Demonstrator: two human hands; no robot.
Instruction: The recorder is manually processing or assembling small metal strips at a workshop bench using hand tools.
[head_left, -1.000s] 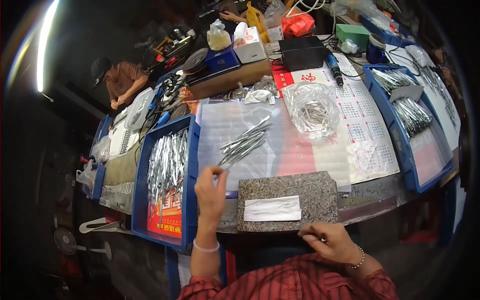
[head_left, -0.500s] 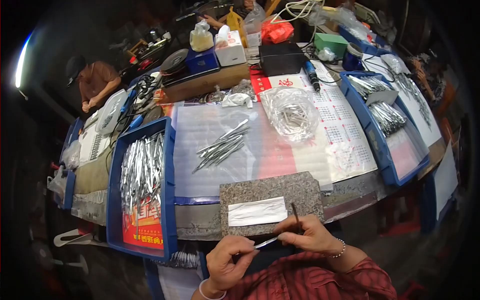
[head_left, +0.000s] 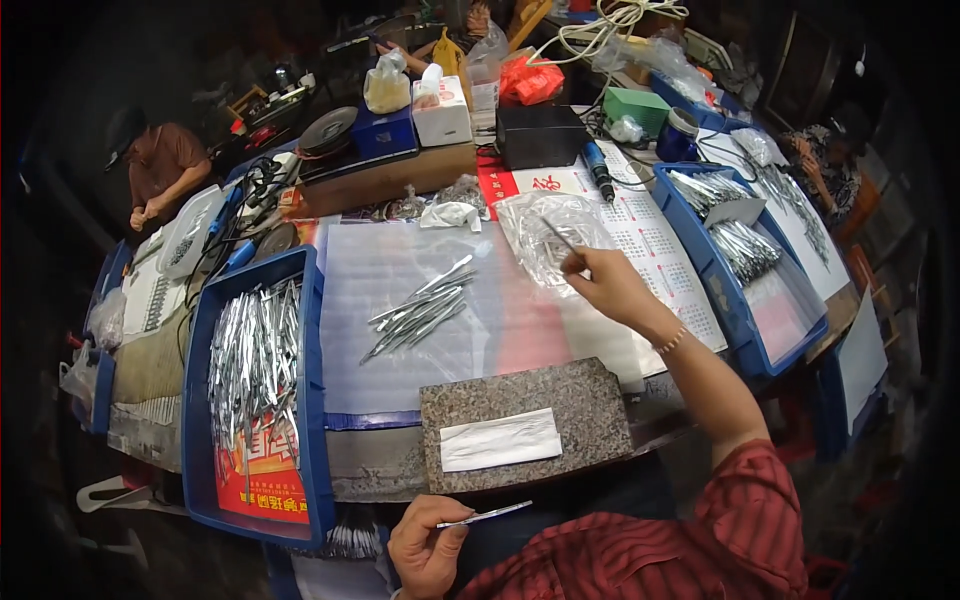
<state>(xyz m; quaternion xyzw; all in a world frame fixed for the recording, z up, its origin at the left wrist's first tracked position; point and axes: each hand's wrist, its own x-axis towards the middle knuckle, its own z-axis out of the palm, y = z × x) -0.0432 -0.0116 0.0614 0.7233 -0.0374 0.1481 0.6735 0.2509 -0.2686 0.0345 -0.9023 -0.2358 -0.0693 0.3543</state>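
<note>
Since half a second ago: right hand (head_left: pixel 607 285) moved from granite slab (head_left: pixel 525 420) to clear bag (head_left: pixel 555 235), fingers pinching thin metal piece (head_left: pixel 556 235). Left hand (head_left: pixel 425 545) low, fingertips pinching metal strip (head_left: pixel 487 515), below slab.

A: What's in hand?

B: Thin metal strip (head_left: pixel 487 515), silvery, flat, lying near horizontal with its free end pointing right and slightly up, low in view, just below the granite slab's near edge.

A: And up top?

B: Clear plastic bag (head_left: pixel 552 232), crumpled, lying open on the table behind the slab, small metal pieces inside. A dark thin pin (head_left: pixel 556 233) is angled up-left over it.
</note>
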